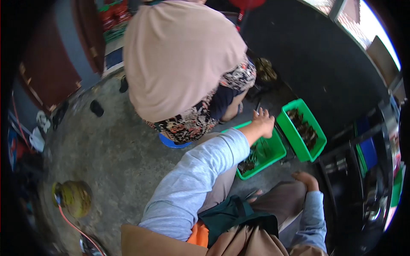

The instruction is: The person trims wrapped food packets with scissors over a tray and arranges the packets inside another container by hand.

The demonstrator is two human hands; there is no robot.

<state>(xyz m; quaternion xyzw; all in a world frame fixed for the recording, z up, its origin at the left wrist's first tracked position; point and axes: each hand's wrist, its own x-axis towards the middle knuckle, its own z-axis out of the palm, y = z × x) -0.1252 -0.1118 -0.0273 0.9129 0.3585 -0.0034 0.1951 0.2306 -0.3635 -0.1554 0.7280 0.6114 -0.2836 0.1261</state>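
My left hand (264,123) is stretched forward with its fingers apart, holding nothing that I can see. It is above the near green tub (275,155), hiding part of its rim. In that tub lie thin green strands (261,150) and a dark brown clump (245,166). Beside it stands a second green tub (318,147) with several brown pieces (302,128), too blurred to name. My right hand (306,180) rests on my right knee, fingers lying along it, with nothing visible in them.
Another person (183,59) in a pink head covering sits close in front on a blue stool (173,142). A gas cylinder (76,198) with an orange hose stands on the left. A black rack (341,170) is at the right. Dark sandals (97,108) lie on the floor.
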